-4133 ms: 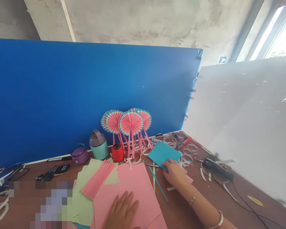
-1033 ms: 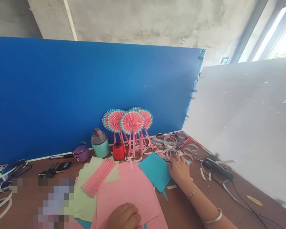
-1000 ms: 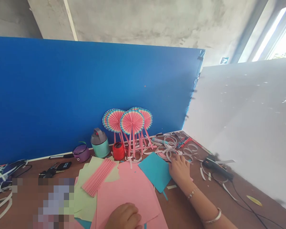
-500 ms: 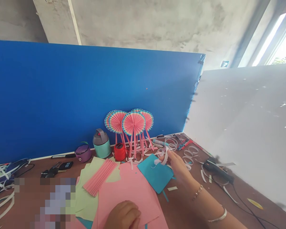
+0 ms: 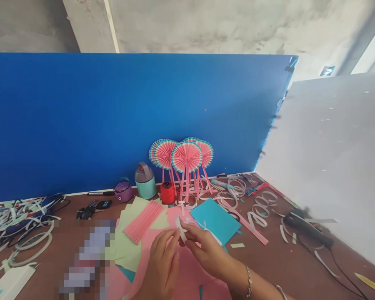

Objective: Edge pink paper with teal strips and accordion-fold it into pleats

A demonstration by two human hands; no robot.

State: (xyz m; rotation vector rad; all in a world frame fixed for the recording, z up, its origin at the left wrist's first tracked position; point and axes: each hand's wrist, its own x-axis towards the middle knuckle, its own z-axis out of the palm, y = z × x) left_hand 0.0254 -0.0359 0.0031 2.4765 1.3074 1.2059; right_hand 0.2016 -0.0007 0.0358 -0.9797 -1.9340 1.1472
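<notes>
My left hand and my right hand meet above a pink paper sheet, pinching a curled white paper strip between them. The strip's other end trails over my right fingers. A teal card lies just beyond my right hand. To the left of my hands are green paper sheets with a pleated pink paper strip on them. Several pink pleated paper fans on sticks stand behind the papers.
A red spool, teal bottle and purple container stand along a blue board. White strip loops and a black glue gun lie on the brown table, beside a white board. A blurred patch covers the lower left.
My right hand has lifted a white strip from the scraps and brought it left over the pink sheet. My left hand has risen to take it. The view has shifted.
</notes>
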